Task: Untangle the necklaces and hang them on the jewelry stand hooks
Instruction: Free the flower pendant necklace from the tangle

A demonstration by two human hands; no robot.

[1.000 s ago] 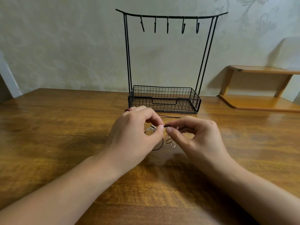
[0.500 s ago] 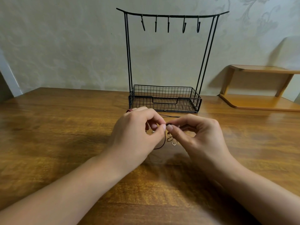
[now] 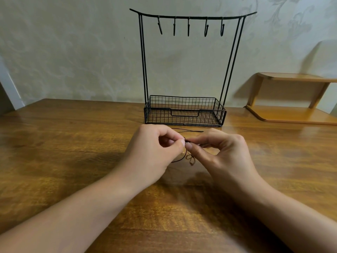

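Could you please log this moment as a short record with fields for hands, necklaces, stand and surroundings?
left hand: pinches the dark cord at its fingertips
right hand: pinches the same cord, fingertips meeting the left's
necklaces: dark cord and a light looped pendant piece, tangled together on the table under the hands
jewelry stand: upright behind the hands, wire basket base holds nothing visible
hooks: five on the top bar, all bare
wooden shelf: at the right, against the wall
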